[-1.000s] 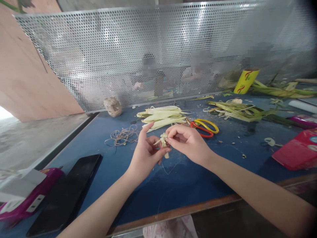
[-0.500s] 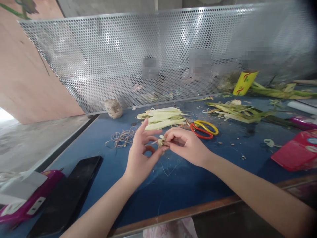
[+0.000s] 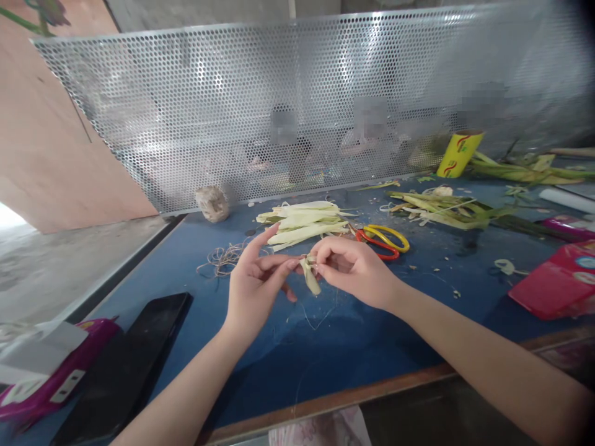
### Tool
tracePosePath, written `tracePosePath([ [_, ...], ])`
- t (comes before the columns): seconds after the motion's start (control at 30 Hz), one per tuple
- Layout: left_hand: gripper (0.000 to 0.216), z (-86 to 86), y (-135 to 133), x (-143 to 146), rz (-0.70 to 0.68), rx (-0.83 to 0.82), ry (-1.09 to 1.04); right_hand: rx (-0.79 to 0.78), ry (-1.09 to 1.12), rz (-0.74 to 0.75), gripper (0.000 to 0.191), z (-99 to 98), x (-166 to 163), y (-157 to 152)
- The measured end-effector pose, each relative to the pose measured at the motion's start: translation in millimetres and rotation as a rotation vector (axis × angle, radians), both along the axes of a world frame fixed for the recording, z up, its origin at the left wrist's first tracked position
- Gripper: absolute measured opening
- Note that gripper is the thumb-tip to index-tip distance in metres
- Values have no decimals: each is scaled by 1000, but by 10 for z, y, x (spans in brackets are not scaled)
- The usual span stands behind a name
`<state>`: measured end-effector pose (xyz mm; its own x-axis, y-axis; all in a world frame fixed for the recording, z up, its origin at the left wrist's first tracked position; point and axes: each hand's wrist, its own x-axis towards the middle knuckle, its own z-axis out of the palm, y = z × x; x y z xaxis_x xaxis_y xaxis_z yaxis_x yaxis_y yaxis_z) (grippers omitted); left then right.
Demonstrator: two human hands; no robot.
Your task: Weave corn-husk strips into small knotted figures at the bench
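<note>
Between my two hands, above the blue table, hangs a small pale-green piece of corn husk (image 3: 310, 279), bunched at its top. My left hand (image 3: 261, 279) pinches it from the left, thumb against fingertips, with the index finger raised. From the right, my right hand (image 3: 356, 269) pinches its upper edge with thumb and fingers. Just behind the hands lies a pile of pale husk strips (image 3: 307, 220). Scissors with a red and a yellow handle (image 3: 385, 240) rest beyond my right hand. A loose tangle of thin brown string (image 3: 223, 259) lies left of my left hand.
A black phone (image 3: 125, 365) and a purple power strip (image 3: 88, 356) lie at the left. A pale lump (image 3: 212, 204) stands before the perforated metal screen (image 3: 223, 111). At the right are green husks (image 3: 446, 207), a yellow roll (image 3: 460, 155) and a red container (image 3: 558, 282).
My left hand has shifted slightly left and its fingers have changed position. The husk piece now hangs downward and shows more of its length. My right hand has hardly moved.
</note>
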<state>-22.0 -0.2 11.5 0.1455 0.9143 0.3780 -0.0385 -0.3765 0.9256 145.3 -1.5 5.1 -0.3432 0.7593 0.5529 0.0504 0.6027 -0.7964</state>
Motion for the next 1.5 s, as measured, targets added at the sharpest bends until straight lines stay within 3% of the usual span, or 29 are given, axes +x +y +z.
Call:
tracePosePath([
  [0.2,65,38,10,-12,25,-5,-13,6,-24,-39,15,8,18,13],
  [0.4,84,-16,-29,22,-102,-80,-39,66,-85,-55,13,11,-6,12],
  [0.63,73,-7,-34,40,-79,-115,-17,230,-253,-129,13,15,28,-11],
  [0.8,68,0,-21,22,-112,-167,47,315,-365,-103,11,-4,79,23],
  [1.03,67,-35,2,-7,-176,-164,106,223,-385,-116,4,27,133,30],
  [1.23,76,-61,-2,0,-225,-201,154,21,-247,-95,20,50,146,39],
  [1.4,83,-49,-1,12,-276,-254,111,34,-276,-136,18,41,132,52],
  [1.5,85,-22,7,14,-310,-313,27,140,-277,-164,21,47,133,43],
])
